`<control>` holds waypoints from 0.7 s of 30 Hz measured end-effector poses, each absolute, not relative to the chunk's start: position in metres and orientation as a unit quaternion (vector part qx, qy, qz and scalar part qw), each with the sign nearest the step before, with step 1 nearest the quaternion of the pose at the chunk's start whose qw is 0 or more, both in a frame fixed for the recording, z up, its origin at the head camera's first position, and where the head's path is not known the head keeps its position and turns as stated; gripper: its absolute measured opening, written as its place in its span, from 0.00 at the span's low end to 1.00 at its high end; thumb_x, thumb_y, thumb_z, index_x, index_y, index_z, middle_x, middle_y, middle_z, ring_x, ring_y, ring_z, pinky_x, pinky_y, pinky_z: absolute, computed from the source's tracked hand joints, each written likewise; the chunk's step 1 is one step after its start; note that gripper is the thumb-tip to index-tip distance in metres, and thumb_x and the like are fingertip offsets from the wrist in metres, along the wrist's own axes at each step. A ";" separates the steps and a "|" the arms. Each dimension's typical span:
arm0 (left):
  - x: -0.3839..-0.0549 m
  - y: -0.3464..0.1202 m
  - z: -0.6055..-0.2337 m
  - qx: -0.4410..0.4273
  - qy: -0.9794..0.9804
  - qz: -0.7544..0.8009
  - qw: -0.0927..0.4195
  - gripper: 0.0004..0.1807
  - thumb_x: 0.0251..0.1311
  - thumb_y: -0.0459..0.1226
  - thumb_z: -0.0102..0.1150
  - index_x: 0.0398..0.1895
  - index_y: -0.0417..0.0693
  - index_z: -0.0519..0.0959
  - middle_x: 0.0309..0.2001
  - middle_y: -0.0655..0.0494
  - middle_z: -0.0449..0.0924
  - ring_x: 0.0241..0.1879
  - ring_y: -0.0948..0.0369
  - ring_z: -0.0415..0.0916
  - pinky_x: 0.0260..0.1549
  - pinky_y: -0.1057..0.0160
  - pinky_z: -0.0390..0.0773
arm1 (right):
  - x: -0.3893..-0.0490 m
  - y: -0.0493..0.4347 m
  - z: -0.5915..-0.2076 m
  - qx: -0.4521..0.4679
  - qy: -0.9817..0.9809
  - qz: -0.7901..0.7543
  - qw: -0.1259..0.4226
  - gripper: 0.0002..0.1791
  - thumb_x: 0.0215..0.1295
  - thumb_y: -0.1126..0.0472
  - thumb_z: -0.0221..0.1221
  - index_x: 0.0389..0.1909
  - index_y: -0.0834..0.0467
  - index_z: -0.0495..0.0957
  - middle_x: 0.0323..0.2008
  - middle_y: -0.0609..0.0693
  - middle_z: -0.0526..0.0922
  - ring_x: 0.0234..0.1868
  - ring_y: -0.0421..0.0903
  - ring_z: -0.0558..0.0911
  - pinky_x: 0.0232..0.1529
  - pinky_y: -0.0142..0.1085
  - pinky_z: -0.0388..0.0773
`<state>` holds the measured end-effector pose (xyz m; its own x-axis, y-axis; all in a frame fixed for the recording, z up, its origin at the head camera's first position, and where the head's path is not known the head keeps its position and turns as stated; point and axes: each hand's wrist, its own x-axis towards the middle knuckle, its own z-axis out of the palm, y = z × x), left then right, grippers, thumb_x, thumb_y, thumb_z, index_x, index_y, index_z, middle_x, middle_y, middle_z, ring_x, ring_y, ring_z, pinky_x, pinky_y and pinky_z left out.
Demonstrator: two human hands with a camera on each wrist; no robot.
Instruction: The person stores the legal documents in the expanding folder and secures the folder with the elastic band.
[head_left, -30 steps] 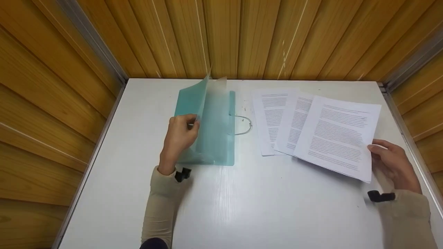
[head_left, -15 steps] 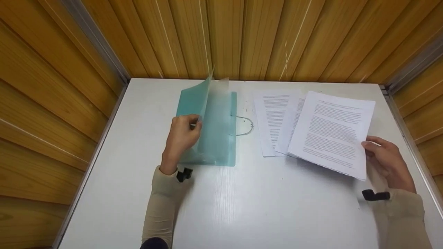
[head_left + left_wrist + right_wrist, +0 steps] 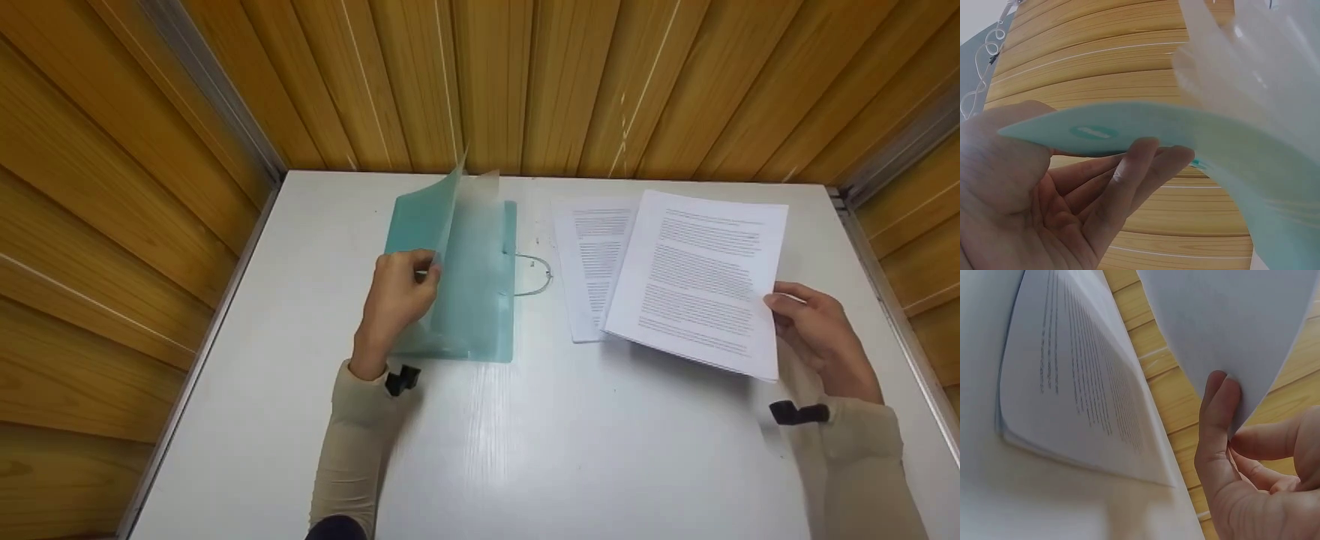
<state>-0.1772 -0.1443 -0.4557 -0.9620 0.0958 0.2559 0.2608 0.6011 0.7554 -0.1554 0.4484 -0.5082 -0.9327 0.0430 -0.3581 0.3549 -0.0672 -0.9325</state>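
A translucent teal plastic folder (image 3: 480, 300) lies on the left of the white table, its cover raised on the left side. My left hand (image 3: 401, 289) pinches the edge of that cover; in the left wrist view the cover (image 3: 1134, 121) bends between thumb and fingers. On the right, my right hand (image 3: 817, 330) pinches the right edge of some printed sheets (image 3: 697, 277), held tilted above the table. Their blank underside (image 3: 1230, 332) shows in the right wrist view. Other printed pages (image 3: 589, 300) lie partly hidden beneath them.
A thin wire loop (image 3: 547, 274) sticks out from the folder's right side. Wood-panel walls (image 3: 495, 82) enclose the white table (image 3: 525, 450) at the back and sides. A white coiled cable (image 3: 985, 67) shows at the left wrist view's upper left.
My right hand has carried the printed sheets leftward and slightly away from me, covering more of the pages beneath. The left hand keeps its pinch on the raised cover.
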 end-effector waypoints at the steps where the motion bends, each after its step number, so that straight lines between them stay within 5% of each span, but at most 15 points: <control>1: -0.177 -0.144 -0.456 -0.101 -0.890 -0.434 0.094 0.13 0.71 0.29 0.60 0.52 0.32 0.88 0.49 0.36 0.90 0.45 0.48 0.91 0.42 0.48 0.89 | -0.156 0.446 -0.507 0.144 0.671 -0.719 0.109 0.10 0.78 0.61 0.62 0.55 0.48 0.77 0.41 0.38 0.91 0.42 0.36 0.89 0.42 0.29 0.85; 21: -0.177 -0.143 -0.455 -0.085 -0.894 -0.430 0.090 0.13 0.71 0.30 0.61 0.53 0.33 0.88 0.50 0.37 0.90 0.45 0.49 0.90 0.43 0.48 0.89 | -0.166 0.411 -0.492 0.067 0.624 -0.772 0.102 0.10 0.78 0.66 0.61 0.53 0.53 0.84 0.47 0.46 0.92 0.45 0.41 0.90 0.45 0.30 0.86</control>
